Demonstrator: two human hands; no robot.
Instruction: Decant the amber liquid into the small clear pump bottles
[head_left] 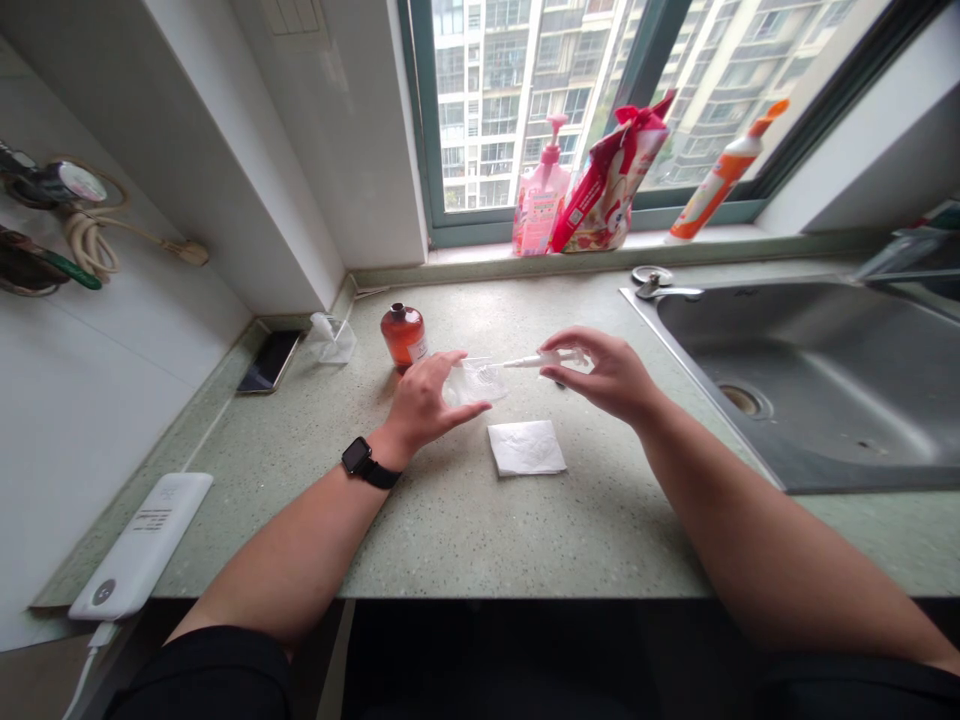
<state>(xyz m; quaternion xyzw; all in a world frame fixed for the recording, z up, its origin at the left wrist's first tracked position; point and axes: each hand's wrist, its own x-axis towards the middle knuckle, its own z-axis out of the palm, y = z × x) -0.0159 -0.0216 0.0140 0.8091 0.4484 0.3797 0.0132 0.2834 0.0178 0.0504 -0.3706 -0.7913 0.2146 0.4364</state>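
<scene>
My left hand (424, 400) grips a small clear container (480, 382) from its left side, thumb in front and fingers behind. My right hand (611, 370) pinches a slim translucent dropper (536, 361), held almost level. Its narrow tip points left and reaches the container's edge; whether liquid is in either cannot be made out. Just behind my left hand stands an amber bottle (401, 335) with its mouth uncapped. A folded white tissue (527, 447) lies flat on the counter in front of the container. Under my right fingers shows a small dark object (561, 384), mostly hidden.
Left on the speckled counter (480, 530) are a clear plastic cup (334, 340), a phone (270, 362) and a cabled white power bank (142, 545). A steel sink (817, 390) lies right. A pump bottle (538, 205), red bag (611, 190) and orange bottle (716, 185) line the sill.
</scene>
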